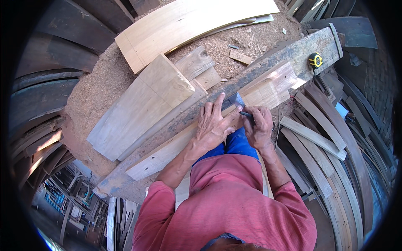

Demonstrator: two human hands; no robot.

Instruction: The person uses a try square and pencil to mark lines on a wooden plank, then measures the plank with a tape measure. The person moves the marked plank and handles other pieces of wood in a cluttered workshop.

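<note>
A long pale board (pixel 157 153) lies slantwise along the worn wooden bench beam (pixel 167 130), in front of my body. My left hand (pixel 212 124) rests on it, fingers spread and stretched out, the thumb side toward my right hand. Just beyond its fingertips lies a flat metal piece with a dark part, like a small square (pixel 238 99); how far the hand touches it I cannot tell. Closed around a dark pencil (pixel 246 113), my right hand (pixel 260 126) has the tip near the metal piece and my left fingers. More pale wood (pixel 268 90) continues to the right.
A yellow and black tape measure (pixel 315 60) sits at the beam's right end. Wide planks (pixel 142 106) and a large pale board (pixel 188 21) lie over sawdust (pixel 90 113) beyond. Stacked curved boards (pixel 312 154) fill the right; dark timber (pixel 63 52) lines the left.
</note>
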